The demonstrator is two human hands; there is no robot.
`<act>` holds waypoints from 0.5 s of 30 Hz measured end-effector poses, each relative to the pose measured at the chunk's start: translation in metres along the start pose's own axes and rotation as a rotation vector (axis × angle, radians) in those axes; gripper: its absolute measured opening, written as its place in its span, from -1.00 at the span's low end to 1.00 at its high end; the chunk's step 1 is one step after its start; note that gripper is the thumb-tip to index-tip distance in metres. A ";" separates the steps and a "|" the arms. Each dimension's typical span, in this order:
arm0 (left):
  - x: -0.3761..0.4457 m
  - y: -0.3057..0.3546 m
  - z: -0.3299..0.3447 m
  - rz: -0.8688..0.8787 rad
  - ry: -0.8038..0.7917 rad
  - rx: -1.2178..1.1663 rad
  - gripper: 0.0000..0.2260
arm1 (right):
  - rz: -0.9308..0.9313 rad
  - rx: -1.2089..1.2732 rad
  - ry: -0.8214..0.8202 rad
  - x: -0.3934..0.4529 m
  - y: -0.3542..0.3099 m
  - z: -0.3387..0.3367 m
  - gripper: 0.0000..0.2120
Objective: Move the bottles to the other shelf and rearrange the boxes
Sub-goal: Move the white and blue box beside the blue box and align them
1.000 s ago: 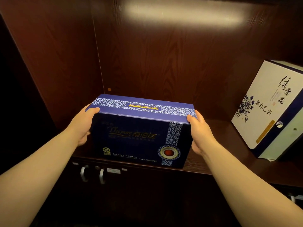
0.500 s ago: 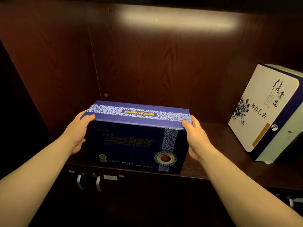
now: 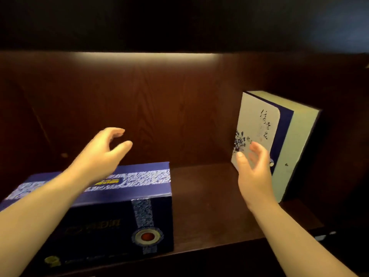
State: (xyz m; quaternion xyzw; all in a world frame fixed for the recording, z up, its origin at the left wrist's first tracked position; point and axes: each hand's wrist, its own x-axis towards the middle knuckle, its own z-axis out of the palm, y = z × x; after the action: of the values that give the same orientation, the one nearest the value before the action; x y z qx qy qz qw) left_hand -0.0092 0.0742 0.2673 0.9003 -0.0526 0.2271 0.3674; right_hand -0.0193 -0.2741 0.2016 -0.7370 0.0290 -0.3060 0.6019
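Observation:
A dark blue box (image 3: 111, 220) with a patterned white band and a red round emblem rests on the wooden shelf (image 3: 209, 206) at the left. My left hand (image 3: 99, 154) hovers above its top, fingers apart, holding nothing. A white and blue box (image 3: 279, 140) with brush lettering and blue flowers stands upright at the right. In front of that box's lower left corner my right hand (image 3: 253, 168) is raised and open, close to it; contact cannot be told. No bottles are in view.
The shelf is a dark wooden niche with a back panel (image 3: 159, 108) lit by a strip from above. A dark shelf underside (image 3: 179, 27) spans the top. Bare shelf lies between the two boxes.
Both hands have let go of the dark blue box, which now sits on the shelf. The view has shifted right, and my hands have lifted toward the white and blue box.

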 end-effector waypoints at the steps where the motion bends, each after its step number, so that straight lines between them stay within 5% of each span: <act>1: 0.015 0.017 0.023 0.015 -0.041 -0.048 -0.63 | -0.041 -0.022 0.085 0.011 0.002 -0.013 -0.44; 7: 0.102 0.103 0.151 -0.066 -0.271 -0.287 -0.38 | -0.274 -0.319 0.433 0.077 0.023 -0.073 -0.24; 15: 0.195 0.161 0.291 -0.334 -0.360 -0.595 -0.28 | -0.096 -0.347 0.341 0.129 0.053 -0.076 0.13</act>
State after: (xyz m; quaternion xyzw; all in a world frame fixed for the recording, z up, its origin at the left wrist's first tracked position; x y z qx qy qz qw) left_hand 0.2305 -0.2272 0.2752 0.7759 -0.0327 -0.0227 0.6296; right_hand 0.0656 -0.4082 0.2137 -0.7675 0.1474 -0.4447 0.4376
